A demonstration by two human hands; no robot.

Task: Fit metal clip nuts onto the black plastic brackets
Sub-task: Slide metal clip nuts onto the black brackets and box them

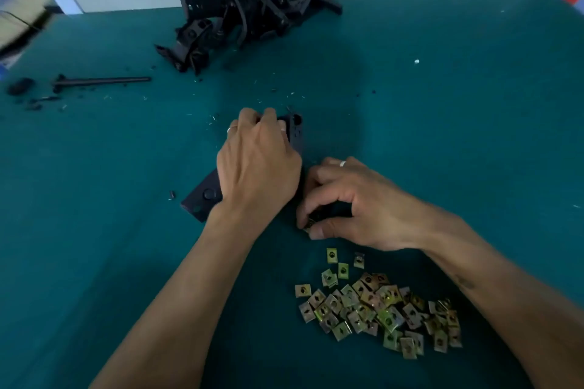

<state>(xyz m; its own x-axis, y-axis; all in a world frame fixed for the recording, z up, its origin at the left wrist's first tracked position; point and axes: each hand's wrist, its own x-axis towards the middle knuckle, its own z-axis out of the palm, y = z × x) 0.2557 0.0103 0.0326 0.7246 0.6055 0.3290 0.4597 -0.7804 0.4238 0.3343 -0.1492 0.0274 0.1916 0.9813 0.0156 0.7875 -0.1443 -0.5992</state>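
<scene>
Our left hand (257, 164) curls over the far end of a black plastic bracket (205, 197) lying on the green bench (442, 123), its grip closed on the upright perforated part, while our right hand (354, 205) pinches a single metal clip nut (311, 223) between thumb and fingertips at the bracket's near edge, just beside the left wrist. We judge the nut light, springy and sharp-edged, best taken by its flat sides and slid on squarely; the bracket looks stiff and light, so we steady it near the fitting point. A heap of brass-coloured clip nuts (376, 309) waits near our right forearm. Well apart, at the bench's far edge, lies a pile of black brackets (243, 19), with a loose black rod (101, 80) to the left. We can read no brand, label or writing anywhere.
</scene>
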